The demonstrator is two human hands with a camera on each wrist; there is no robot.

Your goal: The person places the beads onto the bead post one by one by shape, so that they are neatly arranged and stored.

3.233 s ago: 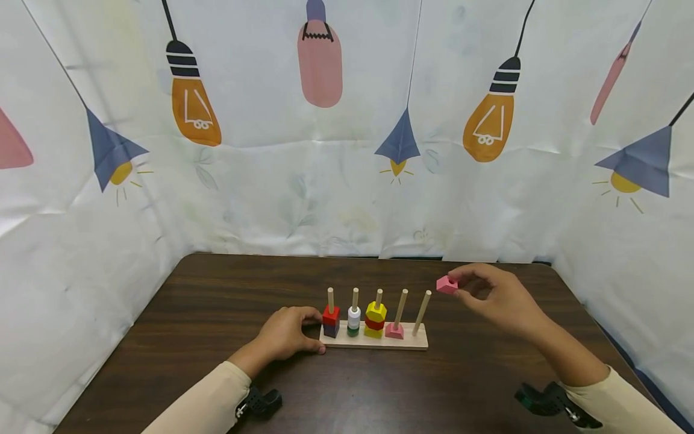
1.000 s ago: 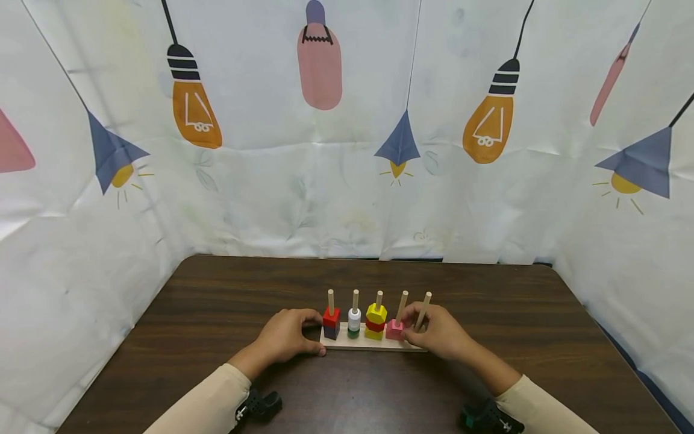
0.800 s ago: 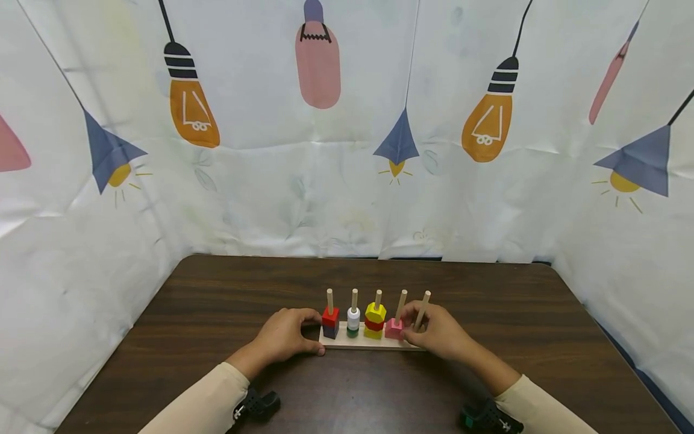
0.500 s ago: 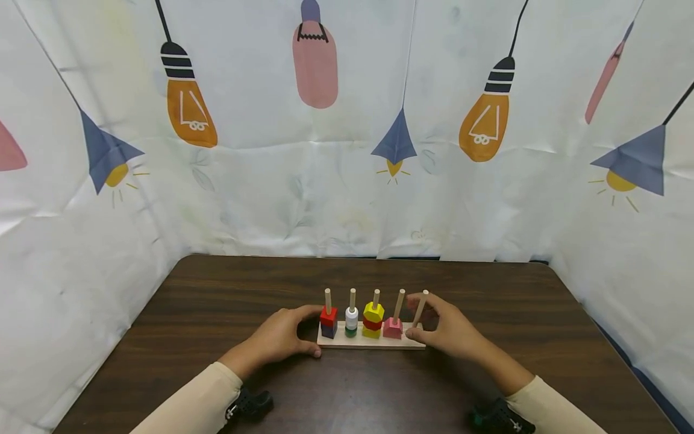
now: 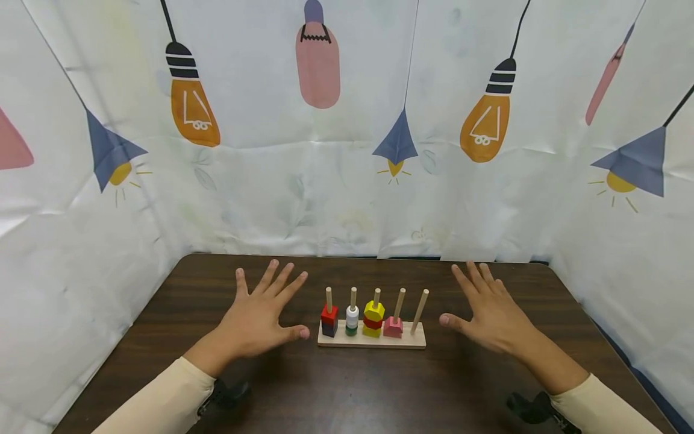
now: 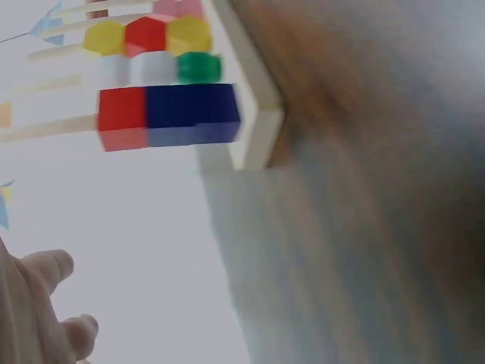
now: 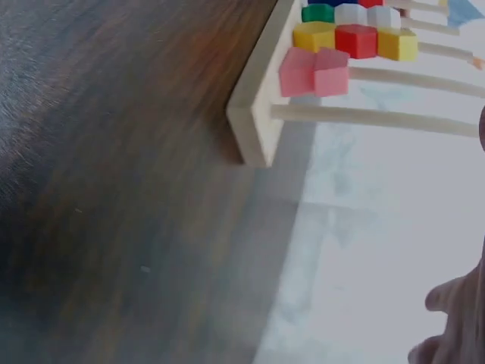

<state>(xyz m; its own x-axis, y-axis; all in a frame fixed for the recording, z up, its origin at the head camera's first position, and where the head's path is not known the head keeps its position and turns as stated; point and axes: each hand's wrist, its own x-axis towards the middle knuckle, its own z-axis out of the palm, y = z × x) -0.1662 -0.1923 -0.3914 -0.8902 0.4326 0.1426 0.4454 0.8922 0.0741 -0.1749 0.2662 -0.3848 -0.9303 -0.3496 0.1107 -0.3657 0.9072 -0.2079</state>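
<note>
A wooden peg stacker (image 5: 347,342) with several upright pegs stands on the table between my hands. Its leftmost peg bears a red block (image 5: 329,314) over dark blue; white pieces (image 5: 352,316) over green come beside it. A yellow, red, yellow stack (image 5: 374,311) is in the middle. Pink blocks (image 5: 393,328) sit on the fourth peg, and the rightmost peg (image 5: 420,310) is bare. My left hand (image 5: 255,316), fingers spread, is left of the base and apart from it. My right hand (image 5: 490,313), likewise spread, is to the right, touching no block.
The dark brown wooden table (image 5: 347,392) has a white curtain (image 5: 336,199) printed with lamps and bulbs behind and beside it. Black wrist devices (image 5: 534,408) sit on both forearms.
A pink block my right hand carried is now on the fourth peg. Both hands have let go of the stacker and drawn apart to either side, fingers spreading.
</note>
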